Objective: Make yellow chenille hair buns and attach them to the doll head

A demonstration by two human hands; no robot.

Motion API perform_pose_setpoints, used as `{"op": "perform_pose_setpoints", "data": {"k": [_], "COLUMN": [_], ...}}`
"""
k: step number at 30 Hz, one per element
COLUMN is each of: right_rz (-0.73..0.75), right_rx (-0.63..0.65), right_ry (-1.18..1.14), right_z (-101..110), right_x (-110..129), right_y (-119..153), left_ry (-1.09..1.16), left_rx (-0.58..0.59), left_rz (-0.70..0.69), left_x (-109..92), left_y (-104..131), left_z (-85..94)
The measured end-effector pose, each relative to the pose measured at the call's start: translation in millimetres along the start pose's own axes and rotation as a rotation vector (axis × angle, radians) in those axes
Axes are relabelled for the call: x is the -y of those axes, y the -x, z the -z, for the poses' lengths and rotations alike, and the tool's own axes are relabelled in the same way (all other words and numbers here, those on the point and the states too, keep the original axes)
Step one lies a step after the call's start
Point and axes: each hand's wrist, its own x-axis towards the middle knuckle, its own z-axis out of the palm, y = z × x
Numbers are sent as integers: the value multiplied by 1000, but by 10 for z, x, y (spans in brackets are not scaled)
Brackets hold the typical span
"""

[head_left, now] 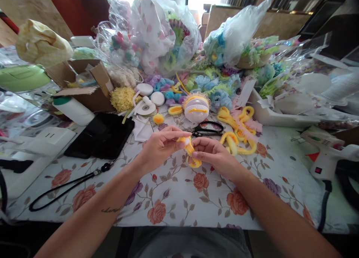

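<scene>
Between my two hands is a short piece of yellow fuzzy trim (193, 162), curled into a loop, with a small white bit at its top. The fingers of my left hand (165, 141) pinch its upper end. My right hand (214, 153) grips its right side, thumb in front. Just beyond my fingers lie black-handled scissors (209, 128). Behind those stands a white ball (196, 109) with yellow trim around it. A longer tangle of yellow trim (242, 150), mixed with pink ribbon, lies right of the scissors.
At the left are a black phone (98, 136) with a strap and a white power strip (53, 140). A hot glue gun (325, 151) stands at the right. A yellow pompom (158, 118), ribbon spools (146, 106), a cardboard box (81, 93) and stuffed plastic bags (179, 33) fill the back.
</scene>
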Motion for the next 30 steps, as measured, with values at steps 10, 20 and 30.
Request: {"op": "perform_pose_setpoints", "data": {"k": [10,20,30], "right_rz": [-3,39,8], "right_rx": [-18,-18,-62], "right_ry": [-10,75,84], "right_z": [-1,-35,-61], "right_x": [-23,24,32], "right_y": [5,11,7], "left_ry": [313,433,472], "left_rx": [16,-44,-105], "left_rz": [254,275,286], "left_x": [-24,31,42], "left_y": [11,18,-5], "left_z": [-15,0,-5]}}
